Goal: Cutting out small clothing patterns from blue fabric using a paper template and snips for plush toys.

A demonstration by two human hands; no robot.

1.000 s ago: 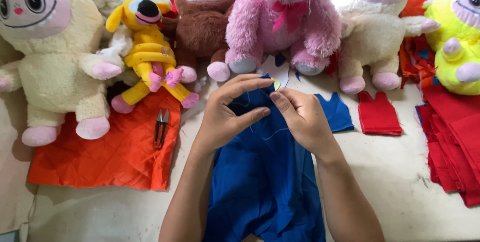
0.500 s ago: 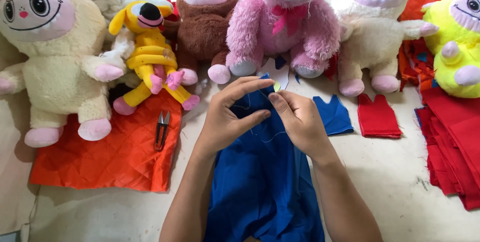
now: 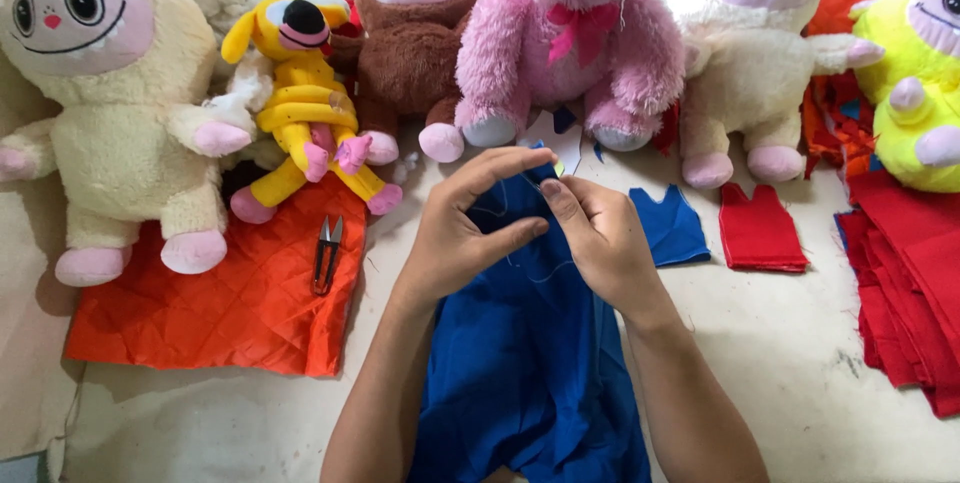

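On the far left sits a big cream plush toy (image 3: 110, 113). Just beside it lies a yellow plush toy (image 3: 305, 103). Near them an orange cloth (image 3: 220, 303) lies flat on the table (image 3: 800, 363), and small black snips (image 3: 327, 253) rest on it.

In the middle, near the person, lies a blue cloth (image 3: 520, 363). The left hand (image 3: 460, 233) rests on its far end, with the fingers curled and the thumb pressing on the cloth. The right hand (image 3: 600, 238) touches it too, with the fingertips pinched together on something too small to tell. A thin thread (image 3: 540, 273) runs between the hands.

Behind the hands sit a brown plush toy (image 3: 410, 43) and a pink plush toy (image 3: 570, 43). To the right lie a small blue piece (image 3: 672, 228) and a small red piece (image 3: 760, 233). On the far right lies a red cloth pile (image 3: 910, 283).
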